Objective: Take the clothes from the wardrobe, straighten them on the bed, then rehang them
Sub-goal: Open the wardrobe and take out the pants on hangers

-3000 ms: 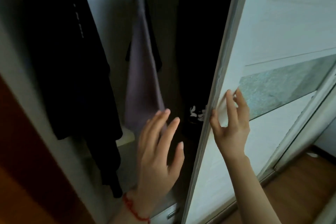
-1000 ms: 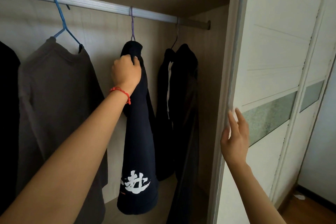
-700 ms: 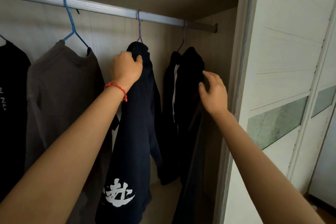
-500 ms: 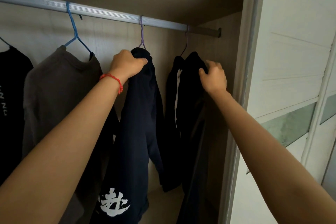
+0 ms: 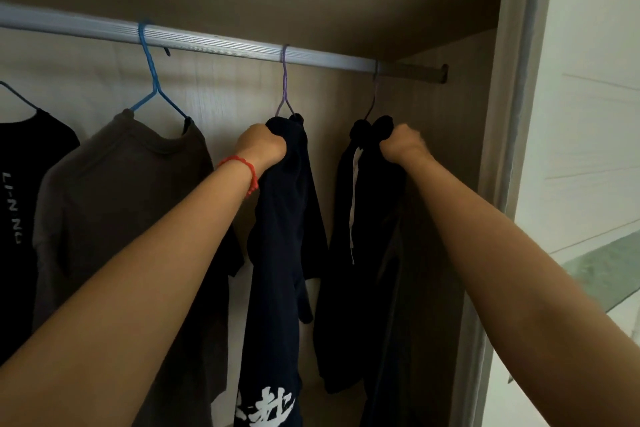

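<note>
Inside the open wardrobe (image 5: 450,184), four garments hang from the rail (image 5: 214,43) across the upper frame. The left hand (image 5: 261,146) grips the navy garment (image 5: 280,236) at centre, just under its purple hanger (image 5: 284,87). The right hand (image 5: 403,146) clutches the black garment (image 5: 363,253) right of it; a brown shirt (image 5: 114,191) and a black shirt (image 5: 20,184) hang at left.

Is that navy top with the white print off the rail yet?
Still on: the navy top's purple hanger hooks over the rail.

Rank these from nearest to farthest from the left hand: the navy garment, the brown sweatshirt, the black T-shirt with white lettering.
1. Navy garment: gripped at its top by the left hand.
2. Brown sweatshirt: next hanger to the left.
3. Black T-shirt: far left edge.
</note>
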Demonstrator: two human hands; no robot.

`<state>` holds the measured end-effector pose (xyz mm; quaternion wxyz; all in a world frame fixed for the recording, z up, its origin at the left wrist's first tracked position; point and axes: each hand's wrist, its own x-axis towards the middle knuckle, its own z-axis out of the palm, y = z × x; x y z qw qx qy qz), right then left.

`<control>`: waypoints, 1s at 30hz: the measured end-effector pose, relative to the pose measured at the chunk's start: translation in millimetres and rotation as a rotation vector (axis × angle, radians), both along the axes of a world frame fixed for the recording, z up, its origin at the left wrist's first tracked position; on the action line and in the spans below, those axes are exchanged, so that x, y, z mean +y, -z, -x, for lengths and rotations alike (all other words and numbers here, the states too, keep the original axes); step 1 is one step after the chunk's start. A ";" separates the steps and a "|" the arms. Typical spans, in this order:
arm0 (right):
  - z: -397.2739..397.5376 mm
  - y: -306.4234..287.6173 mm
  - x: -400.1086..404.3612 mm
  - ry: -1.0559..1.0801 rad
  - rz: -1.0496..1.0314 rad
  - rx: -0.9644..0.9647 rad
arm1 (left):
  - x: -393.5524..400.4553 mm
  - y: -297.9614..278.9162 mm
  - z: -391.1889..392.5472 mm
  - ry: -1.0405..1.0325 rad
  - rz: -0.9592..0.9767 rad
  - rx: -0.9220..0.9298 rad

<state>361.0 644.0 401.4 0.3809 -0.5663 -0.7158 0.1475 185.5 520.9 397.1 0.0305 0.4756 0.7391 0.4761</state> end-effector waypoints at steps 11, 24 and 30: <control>4.4 7.8 3.5 -0.072 -0.168 0.419 | 14.5 2.8 7.3 -0.050 -0.283 0.046; -41.0 83.6 -105.0 -0.067 -0.183 0.506 | -36.4 77.6 -17.2 0.156 -0.456 -0.107; -82.8 125.1 -182.1 0.128 -0.252 0.407 | -80.2 130.1 -31.7 0.318 -0.499 -0.248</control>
